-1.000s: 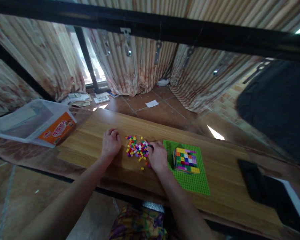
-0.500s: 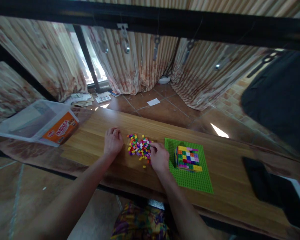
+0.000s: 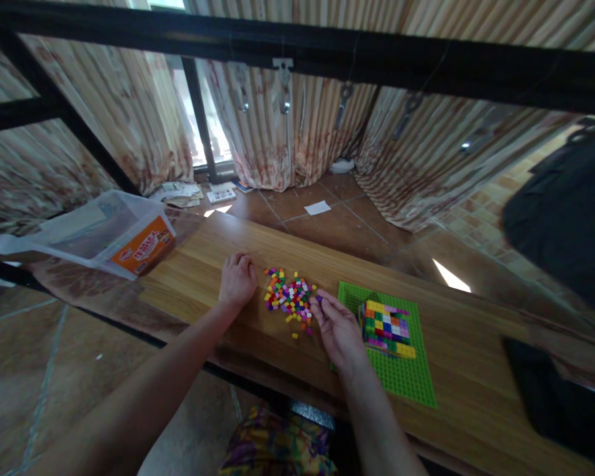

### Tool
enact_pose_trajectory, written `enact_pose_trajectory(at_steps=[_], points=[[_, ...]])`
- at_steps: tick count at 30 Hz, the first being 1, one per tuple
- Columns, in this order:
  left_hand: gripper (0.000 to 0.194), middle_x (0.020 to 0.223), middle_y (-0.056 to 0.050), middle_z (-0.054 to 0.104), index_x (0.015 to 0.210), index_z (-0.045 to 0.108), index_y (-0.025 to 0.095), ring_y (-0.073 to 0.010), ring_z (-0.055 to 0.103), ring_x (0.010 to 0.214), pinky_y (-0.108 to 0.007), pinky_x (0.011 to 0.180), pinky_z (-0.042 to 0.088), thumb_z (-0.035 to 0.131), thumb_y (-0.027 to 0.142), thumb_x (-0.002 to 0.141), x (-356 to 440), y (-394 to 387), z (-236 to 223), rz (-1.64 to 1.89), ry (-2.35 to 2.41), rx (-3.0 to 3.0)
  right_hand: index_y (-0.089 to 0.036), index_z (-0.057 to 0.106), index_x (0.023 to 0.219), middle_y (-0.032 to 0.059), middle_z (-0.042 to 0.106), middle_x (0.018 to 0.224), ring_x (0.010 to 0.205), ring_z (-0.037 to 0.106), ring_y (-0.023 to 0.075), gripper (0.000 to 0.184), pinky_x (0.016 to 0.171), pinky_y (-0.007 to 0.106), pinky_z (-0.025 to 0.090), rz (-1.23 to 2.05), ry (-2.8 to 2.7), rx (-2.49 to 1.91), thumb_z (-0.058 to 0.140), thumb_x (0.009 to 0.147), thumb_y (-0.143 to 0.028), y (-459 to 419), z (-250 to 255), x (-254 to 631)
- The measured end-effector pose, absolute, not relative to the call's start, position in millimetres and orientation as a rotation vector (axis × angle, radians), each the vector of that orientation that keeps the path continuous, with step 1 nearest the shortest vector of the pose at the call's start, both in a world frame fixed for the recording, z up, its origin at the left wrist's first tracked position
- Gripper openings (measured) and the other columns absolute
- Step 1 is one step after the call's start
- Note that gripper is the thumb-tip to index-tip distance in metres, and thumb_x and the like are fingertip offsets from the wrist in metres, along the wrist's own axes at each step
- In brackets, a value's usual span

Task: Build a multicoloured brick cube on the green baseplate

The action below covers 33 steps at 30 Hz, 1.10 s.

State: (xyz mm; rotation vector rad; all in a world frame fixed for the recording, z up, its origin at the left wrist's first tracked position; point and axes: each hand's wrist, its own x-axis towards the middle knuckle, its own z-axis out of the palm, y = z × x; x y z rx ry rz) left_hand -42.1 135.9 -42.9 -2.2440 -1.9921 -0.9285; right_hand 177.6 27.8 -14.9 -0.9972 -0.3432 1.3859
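A pile of small coloured bricks point(image 3: 290, 296) lies on the wooden table point(image 3: 198, 264). My left hand point(image 3: 237, 281) rests on the table just left of the pile, fingers curled, with nothing visible in it. My right hand point(image 3: 340, 327) is raised slightly at the pile's right edge, thumb and forefinger pinched on a small purple brick point(image 3: 319, 299). Right of that hand a multicoloured block of stacked bricks point(image 3: 387, 327) stands on a green baseplate point(image 3: 404, 377).
A clear plastic bin with an orange label point(image 3: 114, 231) sits at the table's left end. A black object point(image 3: 550, 390) lies at the right end. A black metal frame point(image 3: 327, 56) crosses overhead, with curtains and a tiled floor behind.
My right hand has lifted off the pile and turned, now pinching a purple brick. The left hand stays in place. The view has shifted slightly.
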Motion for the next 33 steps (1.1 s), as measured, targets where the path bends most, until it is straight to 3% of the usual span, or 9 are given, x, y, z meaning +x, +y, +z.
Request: enact_pose_trajectory(at_steps=[5,9,13,20,27,33], points=[[0.026,0.110,-0.015,0.062,0.099,0.065,0.015,-0.0278,0.055,0.108,-0.043,0.101,0.044,0.042,0.019,0.088,-44,138,-45,-0.916,-1.964,-2.254,-0.019,0.076,0.084,0.0021,0.076,0.087,0.082,0.071,0.0130,0.026,0.083,0.026,0.058,1.368,-0.368,-0.997,0.086,0.061,-0.024,20,-4,175],[0.025,0.109,-0.016,0.063,0.098,0.065,0.015,-0.0292,0.056,0.107,-0.046,0.099,0.044,0.042,0.020,0.088,-45,139,-46,-0.907,-1.948,-2.243,-0.019,0.075,0.085,0.0014,0.075,0.078,0.072,0.071,0.0145,0.029,0.070,0.027,0.060,1.261,-0.499,-1.130,0.086,0.061,-0.031,10,7,174],[0.025,0.109,-0.015,0.063,0.098,0.065,0.016,-0.0289,0.056,0.107,-0.045,0.098,0.045,0.043,0.020,0.088,-45,139,-45,-0.909,-1.929,-2.246,-0.019,0.074,0.088,0.0025,0.074,0.076,0.068,0.070,0.0165,0.029,0.060,0.029,0.059,1.086,-0.699,-1.311,0.079,0.071,-0.042,-7,20,187],[0.024,0.106,-0.014,0.063,0.096,0.066,0.016,-0.0293,0.057,0.104,-0.046,0.095,0.045,0.044,0.021,0.087,-47,140,-47,-0.917,-1.904,-2.248,-0.021,0.075,0.091,0.0054,0.076,0.093,0.080,0.072,0.0203,0.028,0.073,0.034,0.059,0.539,-0.943,-1.711,0.071,0.076,-0.045,-34,44,266],[0.028,0.109,-0.017,0.064,0.099,0.066,0.015,-0.0316,0.057,0.104,-0.051,0.096,0.044,0.043,0.022,0.086,-48,143,-48,-0.917,-1.908,-2.249,-0.020,0.073,0.086,0.0041,0.073,0.082,0.071,0.067,0.0187,0.026,0.065,0.031,0.053,0.303,-1.173,-1.899,0.067,0.079,-0.045,-26,36,327],[0.029,0.108,-0.017,0.065,0.100,0.066,0.014,-0.0314,0.057,0.104,-0.050,0.095,0.045,0.042,0.023,0.087,-49,143,-46,-0.867,-1.890,-2.254,-0.024,0.074,0.084,0.0063,0.069,0.100,0.097,0.062,0.0224,0.022,0.088,0.040,0.049,0.206,-1.489,-1.740,0.063,0.084,-0.043,-9,16,329]])
